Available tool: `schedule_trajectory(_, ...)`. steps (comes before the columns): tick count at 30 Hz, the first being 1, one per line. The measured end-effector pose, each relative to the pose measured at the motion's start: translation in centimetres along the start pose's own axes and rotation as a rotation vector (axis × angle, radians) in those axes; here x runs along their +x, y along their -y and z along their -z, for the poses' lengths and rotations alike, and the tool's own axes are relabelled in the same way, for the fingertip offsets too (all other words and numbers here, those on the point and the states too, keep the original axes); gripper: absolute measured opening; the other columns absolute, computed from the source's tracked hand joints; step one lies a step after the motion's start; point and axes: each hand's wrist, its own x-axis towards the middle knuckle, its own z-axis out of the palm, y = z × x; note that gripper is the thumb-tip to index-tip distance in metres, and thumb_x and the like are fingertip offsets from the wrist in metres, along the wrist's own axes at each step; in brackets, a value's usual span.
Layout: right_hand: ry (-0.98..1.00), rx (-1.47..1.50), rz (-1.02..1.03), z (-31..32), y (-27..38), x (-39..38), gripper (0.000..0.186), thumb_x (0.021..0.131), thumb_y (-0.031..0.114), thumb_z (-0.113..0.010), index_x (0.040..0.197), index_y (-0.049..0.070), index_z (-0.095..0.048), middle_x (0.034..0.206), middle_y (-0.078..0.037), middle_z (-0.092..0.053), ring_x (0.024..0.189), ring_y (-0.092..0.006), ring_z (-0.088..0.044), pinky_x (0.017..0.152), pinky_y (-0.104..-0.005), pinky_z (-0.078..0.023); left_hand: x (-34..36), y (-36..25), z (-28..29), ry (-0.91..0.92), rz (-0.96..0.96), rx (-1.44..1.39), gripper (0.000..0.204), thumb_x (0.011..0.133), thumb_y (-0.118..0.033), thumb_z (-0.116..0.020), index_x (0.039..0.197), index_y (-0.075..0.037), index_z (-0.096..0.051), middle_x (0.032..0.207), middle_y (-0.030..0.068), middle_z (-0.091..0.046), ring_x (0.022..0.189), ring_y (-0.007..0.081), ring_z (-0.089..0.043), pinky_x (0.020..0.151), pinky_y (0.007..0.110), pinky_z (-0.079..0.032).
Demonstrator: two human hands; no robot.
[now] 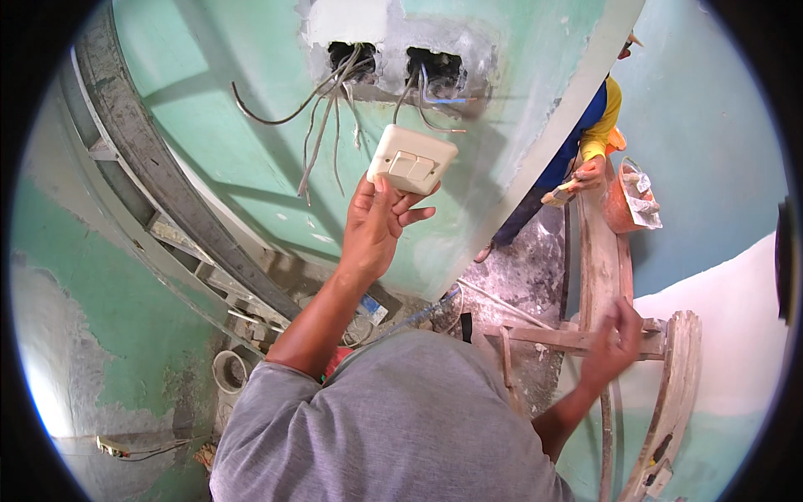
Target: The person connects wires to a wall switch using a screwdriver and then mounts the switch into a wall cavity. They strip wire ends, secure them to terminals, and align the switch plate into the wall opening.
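Note:
My left hand [376,222] grips a cream double wall switch [411,161] from below, thumb on its front. Above it, bare-ended cables [314,117] hang from two rough recessed openings [435,75] in the pale green wall [209,117]. The switch sits just below those wires; I cannot tell whether any connect behind it. My right hand [615,343], slightly blurred, is open with fingers loosely bent and apart, in front of or beside a wooden crossbar [544,335] at lower right. I see nothing held in it.
A co-worker [598,125] holds a paintbrush [559,195] beyond the wall corner, near an orange bucket [627,209] on a plank [595,268]. A metal ladder [125,100] stands left. A wooden frame [673,393] is at right. A pipe and small round container [230,371] lie low.

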Motion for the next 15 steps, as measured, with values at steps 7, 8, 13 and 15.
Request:
schedule_trajectory(7,0.354,0.539,0.293,-11.4,11.9,3.8,0.033,0.09,0.005,-0.073,0.123,0.003,-0.073,0.107,-0.013,-0.073,0.087,-0.0213,-0.07,0.074,-0.0317,-0.057,0.2,-0.3,0.3,-0.049,0.07,-0.09,0.051,0.113,-0.045,-0.039,0.146,-0.006,-0.041,0.138,0.0155,-0.062,0.126,0.0294,-0.065,0.092,0.037,-0.059)
schedule_trajectory(8,0.397,0.573,0.282,-12.6,13.2,4.4,0.036,0.091,0.006,-0.074,0.126,0.004,-0.071,0.109,-0.013,-0.072,0.089,-0.0208,-0.071,0.073,-0.0314,-0.058,0.3,-0.3,0.4,-0.047,0.075,-0.103,0.051,0.113,-0.045,-0.039,0.146,-0.006,-0.041,0.139,0.015,-0.062,0.125,0.0291,-0.065,0.092,0.036,-0.059)
schedule_trajectory(13,0.404,0.732,0.305,-18.1,17.5,5.0,0.041,0.092,0.011,-0.075,0.132,0.005,-0.068,0.113,-0.012,-0.072,0.09,-0.0205,-0.072,0.071,-0.032,-0.058,0.3,-1.0,-0.8,-0.241,0.109,-0.121,0.049,0.114,-0.043,-0.035,0.143,-0.004,-0.037,0.134,0.018,-0.056,0.122,0.0276,-0.063,0.098,0.038,-0.056)
schedule_trajectory(15,0.37,0.735,0.326,-19.1,18.5,4.6,0.035,0.092,0.01,-0.075,0.127,0.005,-0.07,0.111,-0.011,-0.072,0.09,-0.0213,-0.072,0.07,-0.0318,-0.058,0.4,-1.1,-1.3,-0.326,0.111,-0.126,0.048,0.114,-0.042,-0.033,0.142,-0.003,-0.037,0.132,0.0193,-0.055,0.122,0.0273,-0.062,0.1,0.039,-0.055)
